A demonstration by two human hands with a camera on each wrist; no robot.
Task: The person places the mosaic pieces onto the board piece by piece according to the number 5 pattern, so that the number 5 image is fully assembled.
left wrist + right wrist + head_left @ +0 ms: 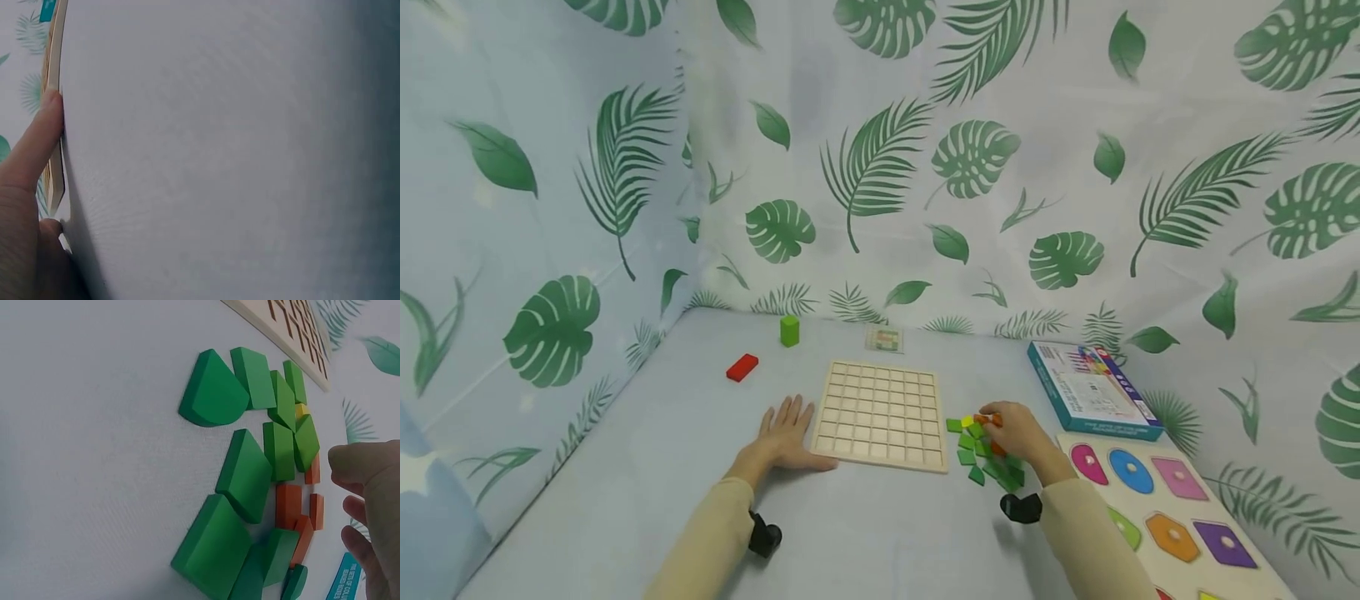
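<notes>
Right hand [1018, 432] hovers, fingers loosely curled, over small stiff wooden blocks [250, 481], light and easily pinched by their edges. Left hand [786, 433] lies flat, fingers straight, against the grid board's [880, 412] left edge.

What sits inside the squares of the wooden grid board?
The wooden grid board shows only bare wood in every visible cell. The left hand rests flat beside its left edge, covering no cells. The coloured pieces lie outside, to its right.
</notes>
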